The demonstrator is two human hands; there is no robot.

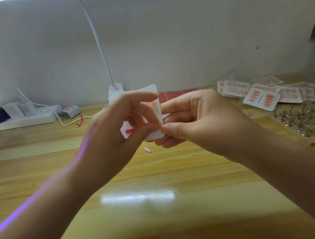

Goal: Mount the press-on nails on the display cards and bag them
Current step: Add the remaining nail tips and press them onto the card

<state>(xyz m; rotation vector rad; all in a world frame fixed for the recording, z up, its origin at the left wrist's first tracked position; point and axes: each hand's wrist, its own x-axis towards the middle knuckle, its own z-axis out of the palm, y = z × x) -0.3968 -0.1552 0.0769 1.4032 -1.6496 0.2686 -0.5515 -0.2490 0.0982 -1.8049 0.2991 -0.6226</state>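
Head view shows both hands meeting above the wooden table (122, 187), clamped on one white display card (151, 91): the left hand (111, 135) curls round its left side, the right hand (191, 118) pinches its right edge. A loose nail (147, 150) lies on the table just below them. Finished bagged cards (262, 98) sit far right. The card looks light, thin and bendable, so holding it by the edges seems best; the nails are probably small, slick and easily dropped.

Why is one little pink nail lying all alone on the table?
It looks dropped: one loose nail lies on the table below the hands, apart from the card they hold. The finished cards are piled unevenly at the right.
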